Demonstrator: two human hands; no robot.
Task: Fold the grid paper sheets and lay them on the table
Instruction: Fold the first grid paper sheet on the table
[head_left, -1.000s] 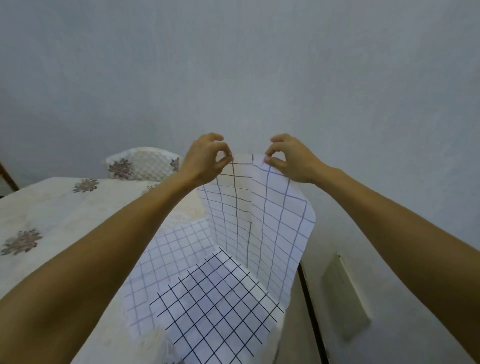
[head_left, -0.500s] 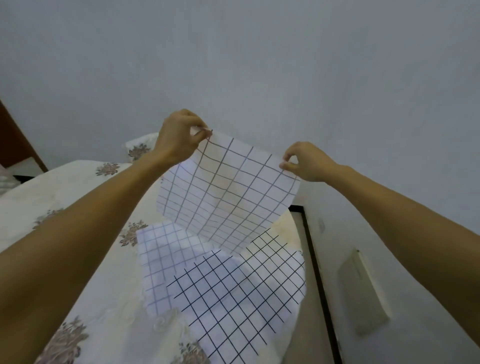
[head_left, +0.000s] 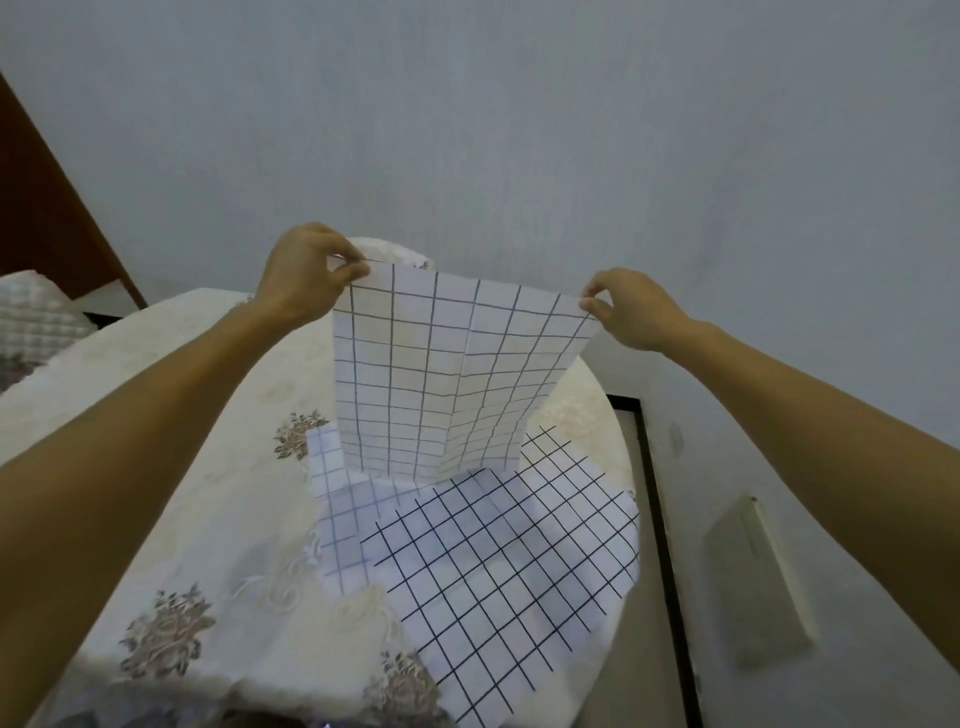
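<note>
Pale grey wall (head_left: 519, 130) behind, round table (head_left: 597, 410) under a cream floral tablecloth (head_left: 208, 467) in front. Above the table's far half, held upright in the air: a grid paper sheet (head_left: 441, 374), opened out, creased vertically down the middle. Pinched at its top left corner between thumb and fingers of the left hand (head_left: 304, 273), at its top right corner likewise by the right hand (head_left: 631, 312). Flat on the cloth beneath: a bold black-lined sheet (head_left: 509, 561) overlapping a fainter-lined sheet (head_left: 343, 519), reaching the table's near right edge.
</note>
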